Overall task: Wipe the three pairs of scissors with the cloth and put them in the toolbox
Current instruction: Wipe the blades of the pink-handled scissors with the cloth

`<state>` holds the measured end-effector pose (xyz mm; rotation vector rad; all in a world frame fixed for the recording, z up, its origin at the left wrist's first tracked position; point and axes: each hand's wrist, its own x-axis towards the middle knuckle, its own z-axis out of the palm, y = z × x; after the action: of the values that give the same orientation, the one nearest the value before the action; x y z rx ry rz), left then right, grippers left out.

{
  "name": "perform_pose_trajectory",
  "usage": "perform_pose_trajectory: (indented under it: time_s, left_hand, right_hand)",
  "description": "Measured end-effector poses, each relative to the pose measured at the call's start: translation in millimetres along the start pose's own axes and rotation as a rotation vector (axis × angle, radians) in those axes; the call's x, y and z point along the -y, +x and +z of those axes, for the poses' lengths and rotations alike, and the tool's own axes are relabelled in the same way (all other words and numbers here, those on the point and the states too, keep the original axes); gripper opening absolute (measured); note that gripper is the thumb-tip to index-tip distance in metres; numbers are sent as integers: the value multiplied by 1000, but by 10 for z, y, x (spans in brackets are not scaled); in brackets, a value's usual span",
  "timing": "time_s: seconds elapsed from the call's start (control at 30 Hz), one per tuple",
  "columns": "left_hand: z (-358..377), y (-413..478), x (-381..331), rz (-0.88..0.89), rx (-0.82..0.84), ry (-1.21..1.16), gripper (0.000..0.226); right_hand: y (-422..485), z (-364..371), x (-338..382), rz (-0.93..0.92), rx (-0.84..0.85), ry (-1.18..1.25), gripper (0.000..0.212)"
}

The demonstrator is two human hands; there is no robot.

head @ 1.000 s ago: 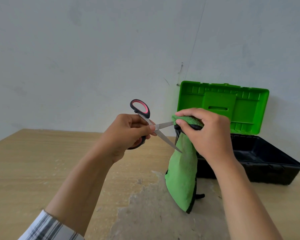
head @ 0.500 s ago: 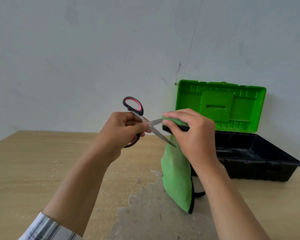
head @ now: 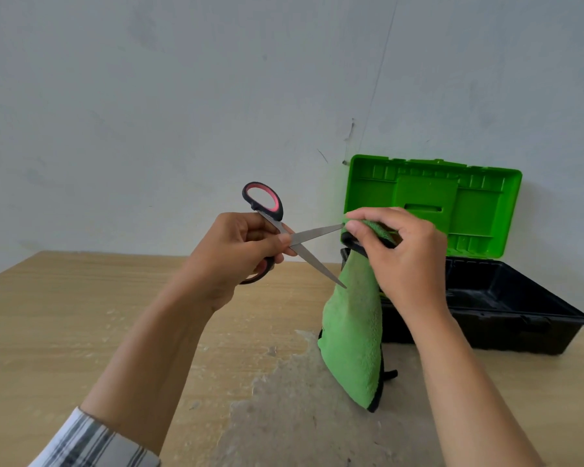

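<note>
The wooden worktop (head: 64,315) filled the bottom of the view, with a rough grey patch near the middle. At its back right stood the toolbox (head: 520,311), a black tub with its green lid standing open by the wall. I could not tell if any scissors lay inside it.

In front of the toolbox hung the green cloth (head: 351,332), its low end close to the worktop. The right hand (head: 405,261) held the top of it. Its grip was a pinch, with thumb and fingers squeezing the cloth around the tip of 1 blade.

The left hand (head: 236,257) had its grip wrapped around the lower handle of the scissors (head: 314,233). The scissors were up in the air between the 2 hands, left of the toolbox, with the blades spread wide. The top blade went into the cloth. The lower blade was bare and pointed down at the cloth.

This looked like the wiping step, with the top blade being wiped at its tip. Next, I think the pinch would need to move to the bare blade and slide along its flat sides, away from the sharp edge. Then the blades should be shut before going into the black tub. Only 1 of the 3 pairs showed, so I could not tell how many were done.
</note>
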<state>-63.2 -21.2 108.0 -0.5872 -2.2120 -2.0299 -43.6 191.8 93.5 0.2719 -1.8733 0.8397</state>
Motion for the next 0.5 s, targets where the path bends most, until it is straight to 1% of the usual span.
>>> perform_pose_trajectory:
  time_s: [0.07, 0.13, 0.2, 0.27, 0.3, 0.37, 0.43, 0.5]
  left_hand:
    - [-1, -4, 6, -25, 18, -24, 6]
    - [-36, -9, 0, -49, 53, -56, 8]
    - [-88, -23, -22, -52, 108, -33, 9]
    - [-120, -45, -51, -48, 171, 32, 11]
    - [-123, -56, -62, -45, 200, 61, 12]
    - [-109, -69, -79, -46, 240, 91, 12]
    - [-93, -71, -86, -51, 255, 105, 11]
    - [-93, -67, -84, -57, 248, 123, 12]
  right_hand:
    - [17, -41, -57, 126, 19, 44, 8]
    - [39, -109, -141, 268, -2, 126, 11]
    - [72, -216, -195, 409, -22, 277, 16]
    - [107, -330, -174, 491, 10, 446, 16]
    - [121, -378, -136, 498, 46, 521, 13]
    - [147, -455, -43, 446, 144, 597, 8]
    - [165, -494, 75, 349, 236, 577, 12]
    - [173, -500, 175, 234, 275, 464, 11]
